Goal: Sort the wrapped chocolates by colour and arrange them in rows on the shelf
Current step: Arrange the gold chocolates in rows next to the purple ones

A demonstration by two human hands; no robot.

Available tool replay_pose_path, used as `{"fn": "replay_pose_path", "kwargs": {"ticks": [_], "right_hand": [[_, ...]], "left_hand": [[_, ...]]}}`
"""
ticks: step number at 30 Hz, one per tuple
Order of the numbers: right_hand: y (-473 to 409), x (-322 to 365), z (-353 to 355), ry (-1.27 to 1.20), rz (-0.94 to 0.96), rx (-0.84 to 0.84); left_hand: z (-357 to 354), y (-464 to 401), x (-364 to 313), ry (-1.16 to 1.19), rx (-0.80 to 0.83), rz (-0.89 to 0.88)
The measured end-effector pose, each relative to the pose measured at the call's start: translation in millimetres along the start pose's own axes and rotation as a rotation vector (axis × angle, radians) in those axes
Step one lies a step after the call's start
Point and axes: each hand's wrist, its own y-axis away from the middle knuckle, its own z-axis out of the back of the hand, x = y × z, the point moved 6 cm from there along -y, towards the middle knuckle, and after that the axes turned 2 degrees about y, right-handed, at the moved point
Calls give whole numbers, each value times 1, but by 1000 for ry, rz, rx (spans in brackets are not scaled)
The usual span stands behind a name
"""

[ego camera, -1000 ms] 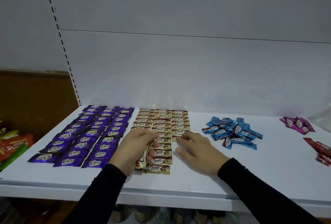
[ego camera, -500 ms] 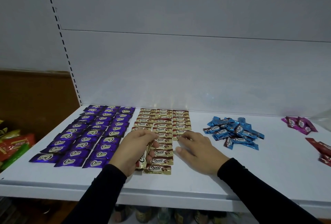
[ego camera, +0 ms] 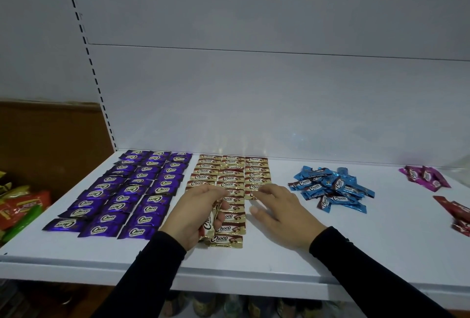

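Note:
Purple chocolates (ego camera: 132, 190) lie in three rows on the left of the white shelf (ego camera: 330, 249). Gold chocolates (ego camera: 230, 172) form three rows in the middle. My left hand (ego camera: 194, 212) grips a small bunch of gold chocolates (ego camera: 209, 219) upright over the left gold row's near end. My right hand (ego camera: 277, 209) lies flat, fingertips touching the nearest gold chocolate (ego camera: 251, 193) of the right row. Blue chocolates (ego camera: 330, 189) sit in a loose heap to the right. Pink ones (ego camera: 424, 178) and dark red ones (ego camera: 457, 213) lie at the far right.
Red and green snack packets (ego camera: 20, 211) lie on a lower surface at the left. A slotted upright (ego camera: 99, 94) runs up the back panel. Bottles or jars (ego camera: 229, 306) show dimly beneath the shelf's front edge.
My right hand's fingertips have crept slightly forward along the near end of the right gold row. The left hand keeps its bunch and has hardly moved.

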Motion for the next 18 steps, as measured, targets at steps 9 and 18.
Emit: {"fn": "replay_pose_path", "kwargs": {"ticks": [9, 18], "right_hand": [[13, 34, 26, -539, -72, -123], [15, 31, 19, -1013, -245, -53]], "left_hand": [[-23, -13, 8, 501, -34, 147], [-29, -5, 3, 413, -4, -54]]}}
